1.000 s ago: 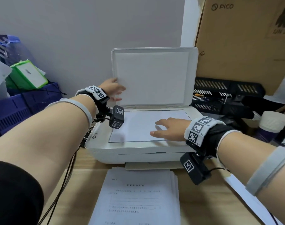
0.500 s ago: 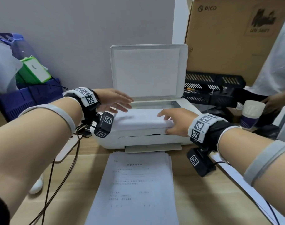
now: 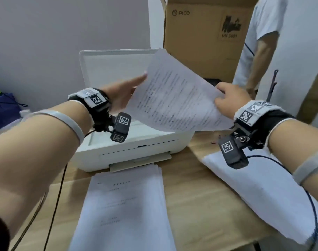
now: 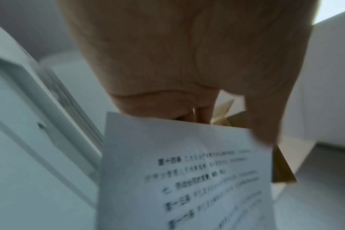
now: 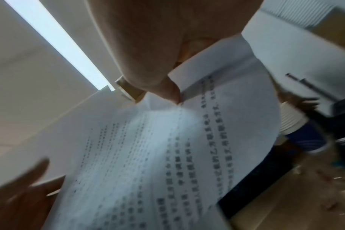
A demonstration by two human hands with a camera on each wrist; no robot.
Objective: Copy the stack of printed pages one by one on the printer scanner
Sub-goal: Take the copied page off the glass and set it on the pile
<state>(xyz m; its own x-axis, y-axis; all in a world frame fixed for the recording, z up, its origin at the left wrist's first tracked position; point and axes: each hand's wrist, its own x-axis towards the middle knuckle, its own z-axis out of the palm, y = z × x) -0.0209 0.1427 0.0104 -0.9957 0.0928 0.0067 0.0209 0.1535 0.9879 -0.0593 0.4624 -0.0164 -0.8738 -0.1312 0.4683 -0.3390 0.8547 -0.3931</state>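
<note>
A printed page (image 3: pixel 174 98) hangs tilted in the air above the white printer (image 3: pixel 136 149), text side towards me. My right hand (image 3: pixel 228 100) pinches its right edge, thumb (image 5: pixel 167 88) on the text side. My left hand (image 3: pixel 125 91) holds the left edge, fingers stretched behind the sheet and thumb (image 4: pixel 264 132) on its corner. The scanner lid (image 3: pixel 114 67) stands upright and the glass (image 3: pixel 136 129) lies bare. A stack of printed pages (image 3: pixel 125 205) lies on the desk before the printer. Another pile of sheets (image 3: pixel 263 192) lies face down to the right.
A tall cardboard box (image 3: pixel 199 42) stands behind the printer on the right. A person in a white shirt (image 3: pixel 274 42) stands at the far right. A black cable (image 3: pixel 55 205) runs down the desk on the left. Stacked paper cups (image 5: pixel 293 118) stand right of the printer.
The page lay face down on the glass under my right hand; both hands have lifted it off and turned it text side up. My left hand left the lid for the sheet.
</note>
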